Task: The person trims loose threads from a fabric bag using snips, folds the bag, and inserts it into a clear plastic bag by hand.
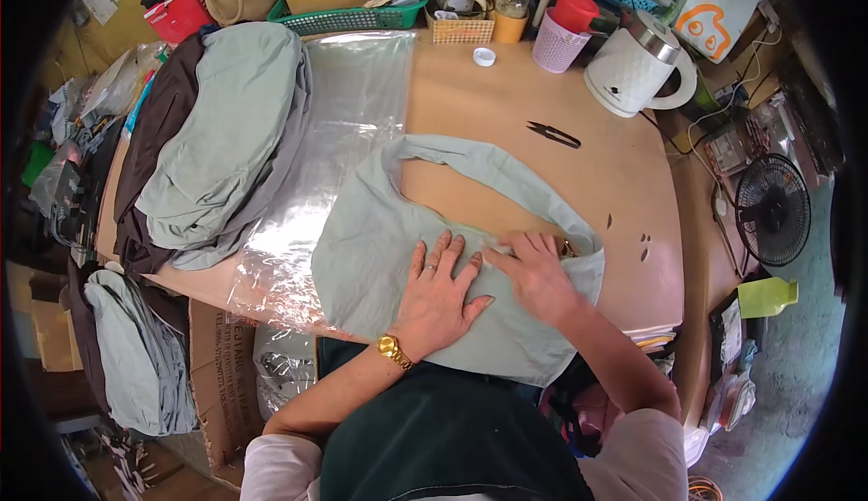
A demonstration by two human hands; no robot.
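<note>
A pale grey-green cloth shoulder bag lies flat on the table in front of me, its strap looping away at the top. My left hand rests on the bag's body with fingers spread, holding nothing. Just right of it, my right hand is closed at the edge of the bag's opening, fingers curled and pressed together. What is in those fingers is hidden. A small gold-coloured metal piece shows beside the right hand, partly covered; I cannot tell what it is.
Folded grey-green cloth pieces are piled at the left, near clear plastic sheeting. Black thread snips lie beyond the bag. A white kettle, a pink cup and a green basket line the back. A black fan stands right.
</note>
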